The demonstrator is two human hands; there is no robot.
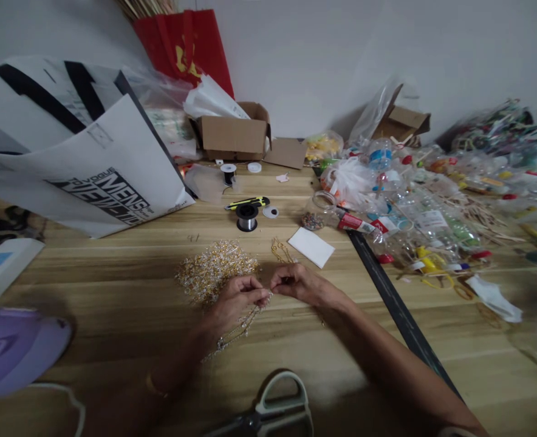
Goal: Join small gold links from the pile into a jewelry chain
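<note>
Nearest to me, one pair of scissors (273, 413) lies on the desk (113, 291), well on the near side of the bead pile (214, 270).

Between scissors and pile I have two hands:
- **left hand** (237, 301): grip pinched closed on one beaded strand (232, 332).
- **right hand** (298, 284): grip pinched closed on that strand's upper end, fingertips almost meeting the left's.

The strand's long axis runs from both grips down and left, toward me, under the left wrist. The left hand is the nearer to the pile, just beside its near edge.

Beyond the pile I count:
- one white card (311, 246), to the pile's right
- one near spool (247, 217)
- one utility knife (248, 202)
- one far spool (228, 173)
- one cardboard box (234, 136), farthest
</note>
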